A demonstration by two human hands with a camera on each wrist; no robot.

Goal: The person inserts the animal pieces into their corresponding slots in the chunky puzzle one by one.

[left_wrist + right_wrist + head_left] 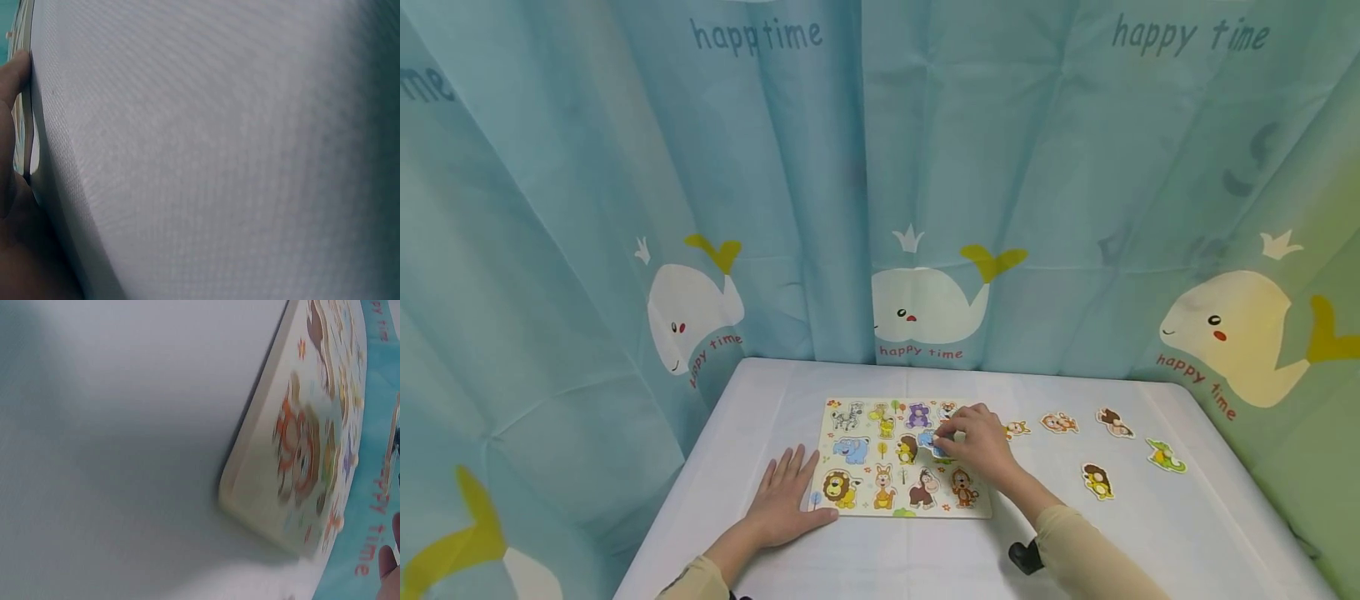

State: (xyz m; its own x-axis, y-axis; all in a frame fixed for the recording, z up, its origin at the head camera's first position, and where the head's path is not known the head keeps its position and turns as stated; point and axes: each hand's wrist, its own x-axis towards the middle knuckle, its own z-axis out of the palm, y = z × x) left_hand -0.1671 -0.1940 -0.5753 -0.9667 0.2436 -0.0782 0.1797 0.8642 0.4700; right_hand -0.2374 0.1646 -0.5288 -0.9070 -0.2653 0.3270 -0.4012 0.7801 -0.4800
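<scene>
A wooden animal puzzle board (pixel 865 507) lies on the white table. My left hand (pixel 784 500) rests on its left edge, palm down with the fingers straight and spread. Over the board's right half, my right hand (pixel 977 442) pinches a blue puzzle piece (pixel 928 440), which looks like an elephant, between thumb and fingers. It is tilted above the board, and green artwork shows just below it. In the right wrist view, the board's corner (pixel 250 506) shows a monkey picture, with fingertips (pixel 389 565) at the right edge. The left wrist view shows mostly tablecloth and part of the left hand (pixel 15 81).
Loose pieces lie right of the board: a partly hidden yellow one (pixel 1018 429), a monkey (pixel 1059 422), a brown animal (pixel 1114 422), a green crocodile (pixel 1166 456) and a hedgehog (pixel 1097 481). A blue whale-print curtain (pixel 820 317) hangs behind the table (pixel 940 558).
</scene>
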